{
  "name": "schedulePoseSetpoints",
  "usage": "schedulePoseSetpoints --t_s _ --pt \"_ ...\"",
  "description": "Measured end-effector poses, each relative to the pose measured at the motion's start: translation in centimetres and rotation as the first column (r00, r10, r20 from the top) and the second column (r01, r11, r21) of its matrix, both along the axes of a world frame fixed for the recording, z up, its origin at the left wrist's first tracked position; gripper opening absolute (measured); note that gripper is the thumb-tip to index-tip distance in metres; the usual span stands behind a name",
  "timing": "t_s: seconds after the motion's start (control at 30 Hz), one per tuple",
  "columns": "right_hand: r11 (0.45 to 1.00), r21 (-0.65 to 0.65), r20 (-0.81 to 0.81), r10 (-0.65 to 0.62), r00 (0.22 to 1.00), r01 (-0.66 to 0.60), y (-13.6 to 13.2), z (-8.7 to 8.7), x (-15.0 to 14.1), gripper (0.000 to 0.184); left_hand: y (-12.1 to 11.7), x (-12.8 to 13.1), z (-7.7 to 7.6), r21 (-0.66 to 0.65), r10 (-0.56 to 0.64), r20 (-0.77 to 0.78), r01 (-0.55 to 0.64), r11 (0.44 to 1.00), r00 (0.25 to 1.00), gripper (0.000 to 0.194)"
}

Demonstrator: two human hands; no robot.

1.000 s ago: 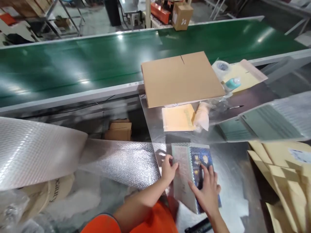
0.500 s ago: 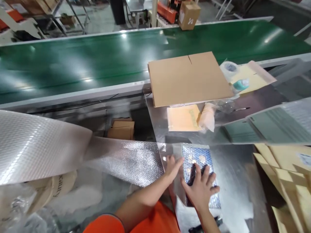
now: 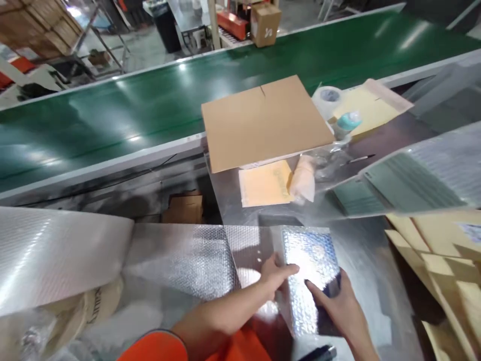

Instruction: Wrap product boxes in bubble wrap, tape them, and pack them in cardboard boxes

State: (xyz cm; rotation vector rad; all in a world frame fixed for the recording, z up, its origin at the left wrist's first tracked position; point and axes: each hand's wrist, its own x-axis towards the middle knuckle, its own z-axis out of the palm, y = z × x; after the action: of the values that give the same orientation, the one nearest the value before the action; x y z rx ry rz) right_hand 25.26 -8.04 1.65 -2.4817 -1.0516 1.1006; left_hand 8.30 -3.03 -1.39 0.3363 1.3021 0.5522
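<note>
A flat dark item wrapped in bubble wrap (image 3: 310,265) lies on the shiny metal table (image 3: 361,265) in front of me. My left hand (image 3: 276,278) grips its left edge, with the fingers curled onto the wrap. At the item's lower right corner, my right hand (image 3: 334,303) holds it with fingers bent around it. The wrap runs left as a long sheet (image 3: 184,255) to a big roll of bubble wrap (image 3: 56,255).
A flat cardboard sheet (image 3: 263,120) lies at the table's far edge, with a yellow padded envelope (image 3: 265,183), a tape roll (image 3: 327,98) and a teal-capped bottle (image 3: 347,122) near it. Stacked yellow mailers (image 3: 443,255) lie at right. A green conveyor belt (image 3: 112,120) runs behind.
The bubble wrap has been folded fully over the dark item, hiding its printed face. My right hand slid from the item's top to its lower right corner. The view tilted.
</note>
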Motion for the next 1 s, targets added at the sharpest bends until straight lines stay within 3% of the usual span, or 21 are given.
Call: schedulePoseSetpoints --t_s 0.2,0.27,0.37,0.43,0.47,0.57,0.67,0.77,0.9,1.0 --pt "0.985 0.082 0.03 -0.158 0.987 0.155 -0.8 -0.3 15.0 0.104 -0.3 13.0 -1.0 0.057 -0.14 0.083 0.136 0.989 0.987 0.052" --pt "0.988 0.075 -0.083 -0.132 0.988 0.138 -0.9 -0.2 18.0 0.098 -0.5 15.2 -1.3 0.068 -0.127 0.083 0.121 0.99 0.988 0.054" --pt "0.993 -0.02 -0.358 -0.114 0.927 0.115 -0.7 0.2 19.2 0.092 -0.4 15.4 -1.8 0.031 -0.122 0.178 0.118 0.993 0.977 0.058" --pt "0.995 -0.028 -0.399 -0.1 0.911 0.097 -0.8 0.5 18.1 0.092 -0.3 14.1 -2.2 0.02 -0.129 0.285 0.129 0.992 0.95 0.063" --pt "0.996 0.011 -0.346 -0.075 0.935 0.084 -0.9 0.7 17.1 0.094 -0.3 13.1 -2.4 0.021 -0.129 0.33 0.129 0.991 0.935 0.065" --pt "0.984 0.173 -0.036 0.04 0.999 -0.033 -1.6 1.1 12.8 0.106 -0.5 10.0 -3.2 0.03 -0.094 0.368 0.089 0.996 0.925 0.073" --pt "0.984 0.105 0.256 0.111 0.96 -0.142 -2.2 1.4 7.4 0.098 -1.0 7.3 -4.0 0.062 -0.064 0.141 0.056 0.996 0.988 0.067" --pt "0.986 -0.014 0.495 0.154 0.855 -0.169 -2.5 1.4 2.6 0.082 -1.4 5.7 -4.0 0.101 -0.034 -0.067 0.041 0.994 0.997 0.05" --pt "0.976 -0.06 0.64 0.197 0.743 -0.207 -2.7 1.1 -1.5 0.075 -1.7 4.8 -2.1 0.155 -0.026 -0.094 0.041 0.987 0.995 0.038" --pt "0.976 -0.072 0.695 0.198 0.691 -0.206 -2.6 0.8 -3.7 0.07 -1.9 4.2 0.3 0.197 -0.099 0.059 0.085 0.977 0.993 0.042"
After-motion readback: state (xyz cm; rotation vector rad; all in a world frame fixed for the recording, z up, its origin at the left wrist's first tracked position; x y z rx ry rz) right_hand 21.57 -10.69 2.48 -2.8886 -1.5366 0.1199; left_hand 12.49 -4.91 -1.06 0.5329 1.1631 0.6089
